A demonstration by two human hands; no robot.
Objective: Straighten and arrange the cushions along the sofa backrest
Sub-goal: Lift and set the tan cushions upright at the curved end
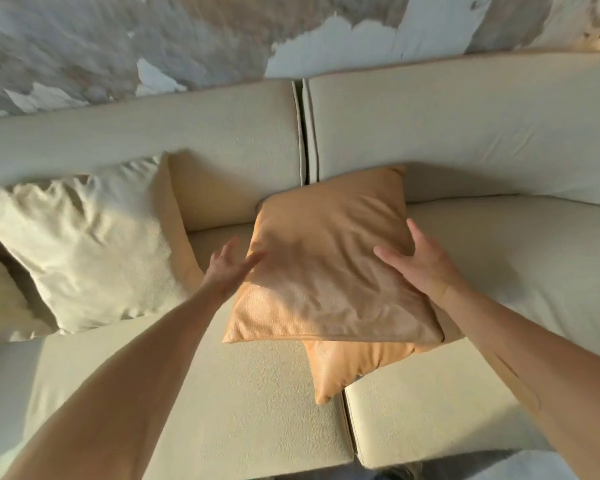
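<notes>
Seat cushions: nearest the camera, cream fabric, two of them split by a seam running from 6 o'clock toward the centre.
Left forearm: comes in from 7 o'clock, bare, angled up toward the middle.
Right forearm: comes in from 4 o'clock, bare, angled up and inward.
Lower tan cushion: lies flat on the seat across the seam, just below centre; one corner points to 6 o'clock, the rest is covered.
Upper tan cushion: at the centre, leather-like, lying on the lower tan cushion and tilted back so its top edge touches the backrest at 12 o'clock.
Left hand: at the cushion's 9 o'clock edge, fingers spread and loose, blurred; fingertips touch or nearly touch the cover, gripping nothing that I can see.
Right hand: at the cushion's 3 o'clock edge, palm flat on the side, thumb lying across the front face, fingers extended along the edge; whether they curl behind it I cannot tell.
Cream cushion: at 9 o'clock, wrinkled, propped against the backrest, with a tan edge showing behind its right side.
Backrest: beyond the cushions, cream, two sections meeting at a piped seam at 12 o'clock.
Wall: farthest, mottled grey and white.
</notes>
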